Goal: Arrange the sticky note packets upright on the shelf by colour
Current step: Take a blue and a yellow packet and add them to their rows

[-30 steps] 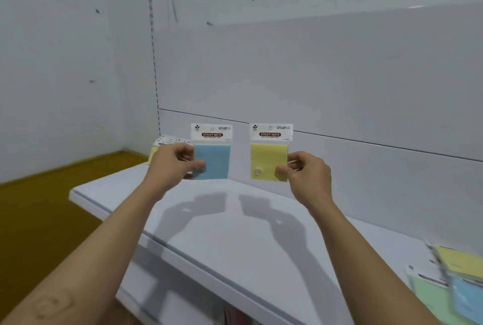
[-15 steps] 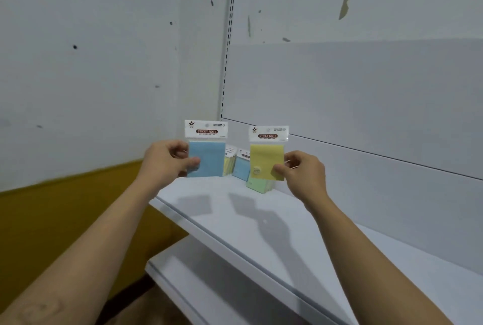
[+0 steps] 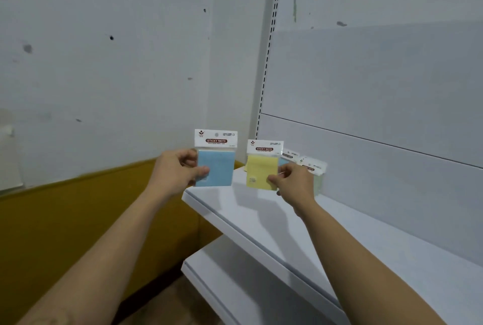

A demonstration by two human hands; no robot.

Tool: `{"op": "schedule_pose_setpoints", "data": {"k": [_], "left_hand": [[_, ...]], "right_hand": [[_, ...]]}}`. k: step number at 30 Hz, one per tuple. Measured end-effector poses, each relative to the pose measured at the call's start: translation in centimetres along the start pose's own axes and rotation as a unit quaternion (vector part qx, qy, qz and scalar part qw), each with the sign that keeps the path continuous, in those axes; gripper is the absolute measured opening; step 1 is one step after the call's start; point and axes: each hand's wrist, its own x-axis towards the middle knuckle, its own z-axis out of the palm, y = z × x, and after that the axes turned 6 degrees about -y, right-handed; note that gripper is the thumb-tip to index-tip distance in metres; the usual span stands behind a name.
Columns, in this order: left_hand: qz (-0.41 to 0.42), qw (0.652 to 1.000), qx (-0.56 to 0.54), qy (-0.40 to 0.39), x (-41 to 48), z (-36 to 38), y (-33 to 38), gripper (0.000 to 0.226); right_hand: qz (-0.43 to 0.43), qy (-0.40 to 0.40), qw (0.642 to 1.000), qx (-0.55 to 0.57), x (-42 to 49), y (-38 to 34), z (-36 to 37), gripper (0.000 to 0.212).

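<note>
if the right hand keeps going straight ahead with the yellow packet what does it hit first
Probably the packets already standing on the shelf: the right hand holds the yellow packet just in front of that row. Depth is unclear from this one view.

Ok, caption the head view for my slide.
Left hand holds a blue packet, right hand a yellow packet, above the white shelf's left end.

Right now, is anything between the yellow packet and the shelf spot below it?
Nothing visible: the right hand holds the yellow packet over bare shelf. Standing packets are behind it, against the back panel.
</note>
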Motion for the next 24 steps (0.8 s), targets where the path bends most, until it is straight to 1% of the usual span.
{"op": "schedule_pose_setpoints", "data": {"k": [3, 8, 13, 19, 24], "left_hand": [[-0.012, 1.000, 0.002, -0.002, 1.7, 0.5, -1.4, 0.023], [-0.034, 0.999, 0.012, -0.001, 5.5, 1.5, -3.7, 0.019], [-0.039, 0.998, 0.045, -0.017, 10.0, 3.0, -4.2, 0.018], [-0.046, 0.996, 0.051, -0.049, 14.3, 5.6, -5.9, 0.017], [-0.049, 0.995, 0.048, -0.066, 17.3, 6.6, -8.4, 0.016]], "right_hand": [[0.006, -0.009, 1.000, 0.001, 2.3, 1.0, 2.2, 0.013], [0.027, -0.038, 0.999, 0.002, 6.2, 3.7, 5.9, 0.007], [0.060, -0.058, 0.997, 0.003, 11.1, 6.5, 8.8, 0.008], [0.079, -0.044, 0.996, 0.024, 16.2, 8.6, 11.0, 0.008], [0.104, 0.021, 0.993, 0.054, 18.2, 10.1, 12.4, 0.002]]}}
